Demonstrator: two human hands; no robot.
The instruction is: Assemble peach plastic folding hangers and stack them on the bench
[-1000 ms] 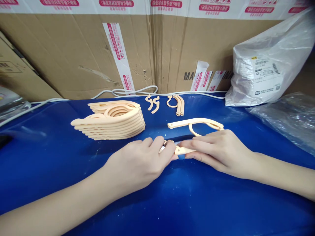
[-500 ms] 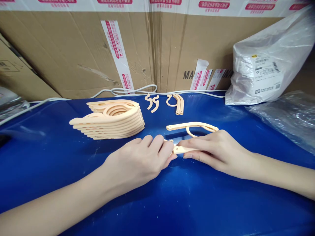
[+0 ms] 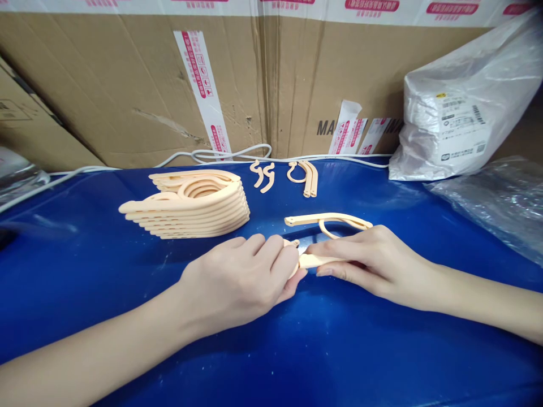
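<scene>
My left hand (image 3: pixel 241 277) and my right hand (image 3: pixel 373 260) meet at the middle of the blue table (image 3: pixel 271 339), both closed on a peach plastic hanger part (image 3: pixel 314 260) pressed against the surface. My left fingers pinch its left end; my right fingers lie along its length. The rest of that folding hanger (image 3: pixel 328 220), an arm with a hook loop, sticks out behind my right hand. A stack of several finished peach hangers (image 3: pixel 190 206) lies to the left behind my left hand.
Small loose hook pieces (image 3: pixel 263 175) and a few curved arm pieces (image 3: pixel 307 178) lie at the table's back. Cardboard boxes (image 3: pixel 169 85) form a wall behind, with a white cable (image 3: pixel 233 155) along their foot. A white plastic bag (image 3: pixel 462 113) and clear wrapping (image 3: pixel 496 203) sit at right.
Both hands have stayed together on the hanger part, shifting only slightly. The hanger arm behind my right hand has drifted a little to the left.
</scene>
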